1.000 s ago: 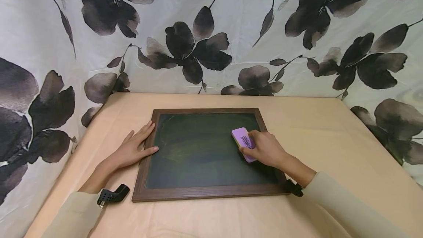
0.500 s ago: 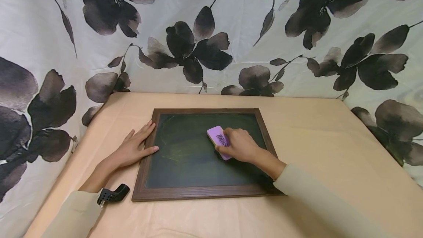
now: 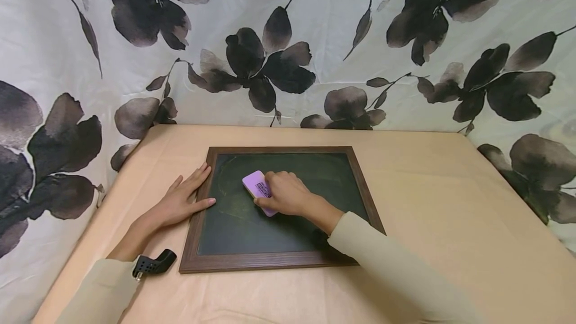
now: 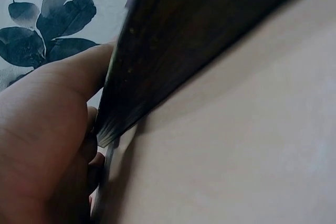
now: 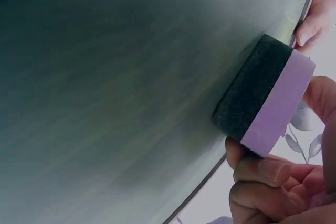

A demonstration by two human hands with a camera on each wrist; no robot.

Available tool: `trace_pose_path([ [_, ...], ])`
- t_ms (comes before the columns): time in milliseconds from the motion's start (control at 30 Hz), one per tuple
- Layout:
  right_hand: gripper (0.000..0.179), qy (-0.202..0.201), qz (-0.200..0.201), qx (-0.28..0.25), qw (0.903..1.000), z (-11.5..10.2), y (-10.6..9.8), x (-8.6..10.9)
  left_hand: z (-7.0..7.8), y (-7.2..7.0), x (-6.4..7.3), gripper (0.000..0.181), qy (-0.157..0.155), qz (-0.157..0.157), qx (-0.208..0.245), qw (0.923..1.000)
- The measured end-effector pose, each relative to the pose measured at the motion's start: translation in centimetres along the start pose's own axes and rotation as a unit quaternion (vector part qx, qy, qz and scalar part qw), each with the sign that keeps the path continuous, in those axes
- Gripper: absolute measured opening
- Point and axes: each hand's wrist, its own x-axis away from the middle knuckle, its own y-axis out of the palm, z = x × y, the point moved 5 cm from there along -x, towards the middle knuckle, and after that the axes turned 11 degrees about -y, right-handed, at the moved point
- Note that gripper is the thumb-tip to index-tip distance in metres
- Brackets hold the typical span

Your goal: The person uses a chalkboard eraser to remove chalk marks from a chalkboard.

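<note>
A small chalkboard [image 3: 315,236] in a brown wooden frame [image 3: 270,260] lies flat on the table, with faint yellowish smears on its dark surface. My right hand [image 3: 290,195] grips a purple eraser [image 3: 256,184] between thumb and fingers, left of the board's middle. In the right wrist view the dark felt [image 5: 252,87] of the eraser faces the board and appears to touch it. My left hand [image 3: 182,201] rests with spread, straight fingers on the frame's left side, thumb over the inner edge. The left wrist view shows that hand [image 4: 47,129] beside the frame's side [image 4: 157,40].
A pale peach cloth covers the table [image 3: 432,189]. Behind and at both sides hangs a white curtain [image 3: 342,24] with dark flowers. A black device [image 3: 155,264] is strapped at my left wrist.
My right hand has slid the eraser leftward across the board, from its right side to left of the middle. The left hand has stayed in place on the frame.
</note>
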Motion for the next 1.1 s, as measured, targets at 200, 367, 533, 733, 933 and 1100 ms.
trace_pose_path([
  [200, 0.045, -0.020, -0.014, -0.011, 0.9996, -1.1, 0.4, -1.6, 0.4, -0.1, -0.3, 0.085, 0.005, 0.002, 0.000, 1.0000],
  [367, 0.048, -0.032, -0.021, -0.010, 0.9992, -1.7, 0.5, -2.3, 0.5, -0.4, -0.5, 0.085, 0.003, 0.001, -0.006, 1.0000],
  [533, 0.054, -0.047, -0.040, -0.009, 0.9980, -1.9, 0.7, -2.4, 0.4, -0.5, -0.4, 0.084, 0.006, 0.003, -0.007, 1.0000],
  [733, 0.059, -0.088, -0.082, -0.001, 0.9927, -2.4, 0.5, -1.6, 0.2, -0.3, -0.3, 0.084, 0.006, 0.002, -0.006, 1.0000],
  [933, 0.057, -0.134, -0.122, 0.016, 0.9833, -3.1, 0.1, 0.5, 0.1, -0.3, -0.2, 0.084, 0.006, 0.004, 0.000, 1.0000],
  [1100, 0.056, -0.145, -0.131, 0.014, 0.9805, -2.7, -0.2, 2.5, -0.3, 0.0, 0.1, 0.084, 0.004, 0.010, 0.002, 0.9999],
])
